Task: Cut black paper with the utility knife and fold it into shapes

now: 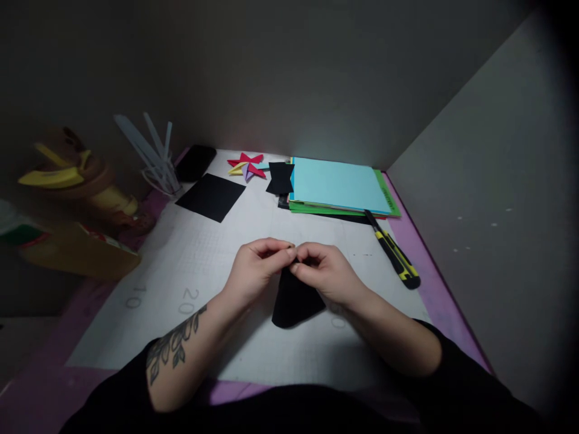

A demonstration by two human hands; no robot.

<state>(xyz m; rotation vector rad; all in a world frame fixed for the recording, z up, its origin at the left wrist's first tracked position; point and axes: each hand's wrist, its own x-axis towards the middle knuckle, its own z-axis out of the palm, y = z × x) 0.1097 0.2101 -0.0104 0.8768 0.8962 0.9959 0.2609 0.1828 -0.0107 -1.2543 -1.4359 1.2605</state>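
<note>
A folded black paper (296,301), narrow at the top and wider toward me, hangs from my fingertips over the white sheet (181,325). My left hand (262,265) pinches its top edge between thumb and forefinger. Close beside it, my right hand (328,271) pinches the same top end, the fingertips of both hands nearly touching. Part of the fold is hidden behind the fingers. Beyond my hands lie a black paper square (211,197) at the left and a small black cut paper shape (281,178) near the middle.
A stack of coloured paper (335,184) lies at the back, with a yellow and black cutter (394,253) at its right. Colourful folded paper stars (247,167), a black phone-like object (196,163), a holder with white strips (163,172) and a brown figure (99,187) stand or lie leftward.
</note>
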